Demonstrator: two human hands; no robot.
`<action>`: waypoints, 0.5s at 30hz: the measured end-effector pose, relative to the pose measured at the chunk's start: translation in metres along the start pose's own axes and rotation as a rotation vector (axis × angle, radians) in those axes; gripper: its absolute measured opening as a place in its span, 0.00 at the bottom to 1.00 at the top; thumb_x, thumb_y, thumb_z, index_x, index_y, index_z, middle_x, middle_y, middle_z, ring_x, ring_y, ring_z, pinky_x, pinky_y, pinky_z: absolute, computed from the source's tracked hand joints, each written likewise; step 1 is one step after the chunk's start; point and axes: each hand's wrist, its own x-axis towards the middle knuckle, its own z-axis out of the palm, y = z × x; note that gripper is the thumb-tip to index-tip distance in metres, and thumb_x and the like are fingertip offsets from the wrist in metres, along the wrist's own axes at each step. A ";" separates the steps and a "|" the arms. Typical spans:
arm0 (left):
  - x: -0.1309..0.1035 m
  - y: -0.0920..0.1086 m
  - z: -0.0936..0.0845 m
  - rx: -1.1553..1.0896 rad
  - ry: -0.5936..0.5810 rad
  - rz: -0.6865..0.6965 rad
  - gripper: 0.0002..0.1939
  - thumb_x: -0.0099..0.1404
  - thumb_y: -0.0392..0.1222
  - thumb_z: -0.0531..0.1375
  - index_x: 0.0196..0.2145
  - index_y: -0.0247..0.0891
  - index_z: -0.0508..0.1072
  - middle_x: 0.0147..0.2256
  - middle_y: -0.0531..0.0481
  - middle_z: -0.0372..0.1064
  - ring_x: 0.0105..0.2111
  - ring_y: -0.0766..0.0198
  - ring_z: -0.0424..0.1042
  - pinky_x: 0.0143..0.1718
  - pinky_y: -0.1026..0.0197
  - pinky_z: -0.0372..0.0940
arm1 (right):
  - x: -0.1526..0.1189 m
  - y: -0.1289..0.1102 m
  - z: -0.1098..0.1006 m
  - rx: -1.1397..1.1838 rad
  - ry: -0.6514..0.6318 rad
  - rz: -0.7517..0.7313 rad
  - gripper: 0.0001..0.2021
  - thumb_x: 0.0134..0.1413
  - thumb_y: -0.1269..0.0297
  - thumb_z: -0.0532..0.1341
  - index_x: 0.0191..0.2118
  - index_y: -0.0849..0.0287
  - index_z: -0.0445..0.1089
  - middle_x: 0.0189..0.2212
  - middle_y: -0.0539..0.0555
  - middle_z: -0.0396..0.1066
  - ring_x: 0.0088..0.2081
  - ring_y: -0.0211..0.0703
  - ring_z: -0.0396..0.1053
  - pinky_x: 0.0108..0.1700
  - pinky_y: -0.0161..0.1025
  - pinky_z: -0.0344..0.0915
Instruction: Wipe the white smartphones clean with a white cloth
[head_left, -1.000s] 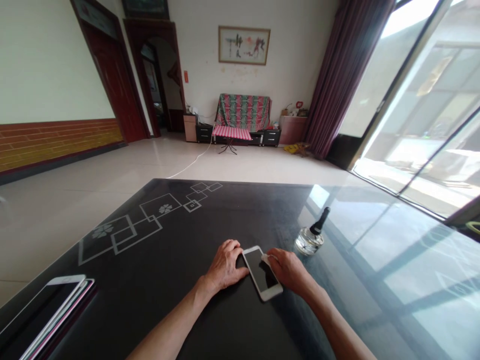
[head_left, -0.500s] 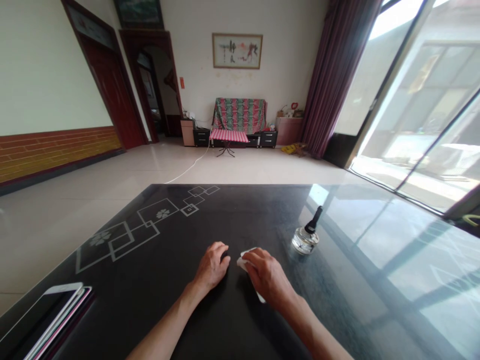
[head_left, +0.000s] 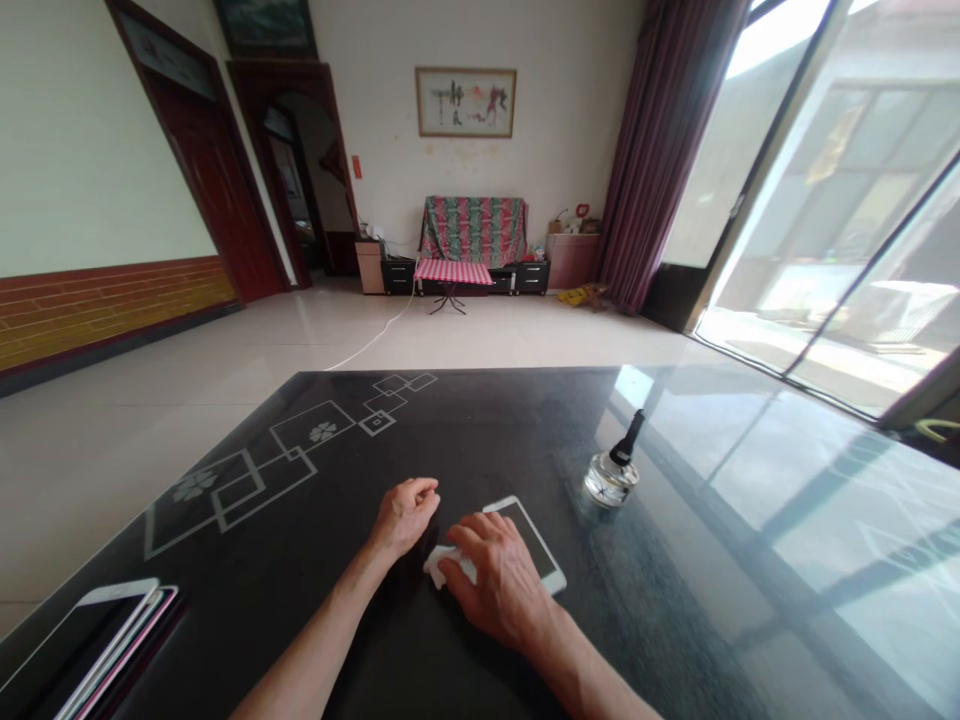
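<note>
My right hand [head_left: 501, 575] is closed on a crumpled white tissue [head_left: 448, 566], low over the black table. Right beside that hand lies a white phone [head_left: 534, 540] with a dark screen, face up and partly covered by the fingers and palm. To the left, my left hand [head_left: 403, 515] sits by the tabletop with its fingers curled together; nothing shows in it. Right of the phone stands a round clear glass bottle [head_left: 611, 480] with a tall black top and clear liquid inside.
At the near left corner lies a stack of phones or tablets [head_left: 97, 645]. The black glossy table [head_left: 480, 420] has pale square and flower patterns on its left. Beyond it are a small folding table [head_left: 452, 272] with a checked cover and a cloth-draped item [head_left: 474, 230].
My right hand has moved left with the tissue, uncovering much of the phone. My left hand has shifted slightly left, its fingers closer together.
</note>
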 end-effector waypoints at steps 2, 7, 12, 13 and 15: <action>0.002 0.014 0.004 0.002 -0.057 0.027 0.14 0.57 0.35 0.56 0.39 0.39 0.78 0.34 0.50 0.76 0.33 0.62 0.75 0.37 0.63 0.67 | -0.005 0.010 -0.008 -0.013 0.048 0.063 0.09 0.60 0.59 0.56 0.41 0.55 0.70 0.40 0.54 0.70 0.42 0.46 0.64 0.47 0.42 0.57; 0.005 0.042 0.013 0.018 -0.175 0.104 0.12 0.56 0.36 0.57 0.36 0.40 0.78 0.29 0.52 0.74 0.29 0.64 0.71 0.32 0.64 0.61 | -0.017 0.032 -0.018 -0.054 -0.011 0.148 0.10 0.62 0.61 0.53 0.36 0.55 0.71 0.36 0.54 0.71 0.39 0.46 0.66 0.44 0.42 0.57; 0.011 0.051 0.015 0.070 -0.278 0.132 0.08 0.53 0.35 0.57 0.29 0.38 0.77 0.26 0.52 0.70 0.27 0.65 0.67 0.28 0.65 0.54 | -0.027 0.038 -0.020 -0.190 -0.001 0.340 0.16 0.52 0.68 0.57 0.48 0.56 0.68 0.48 0.58 0.66 0.46 0.51 0.63 0.46 0.43 0.57; 0.013 0.053 0.016 0.081 -0.297 0.130 0.08 0.52 0.35 0.57 0.27 0.37 0.77 0.25 0.52 0.70 0.27 0.65 0.66 0.28 0.65 0.53 | -0.030 0.039 -0.021 -0.204 -0.032 0.380 0.20 0.49 0.68 0.58 0.51 0.57 0.66 0.49 0.59 0.65 0.48 0.53 0.63 0.47 0.44 0.57; 0.016 0.056 0.019 0.095 -0.335 0.128 0.08 0.51 0.33 0.56 0.24 0.36 0.76 0.24 0.51 0.70 0.27 0.65 0.66 0.28 0.64 0.51 | -0.035 0.039 -0.024 -0.191 -0.114 0.441 0.28 0.45 0.65 0.59 0.56 0.59 0.62 0.49 0.61 0.64 0.48 0.55 0.62 0.47 0.46 0.57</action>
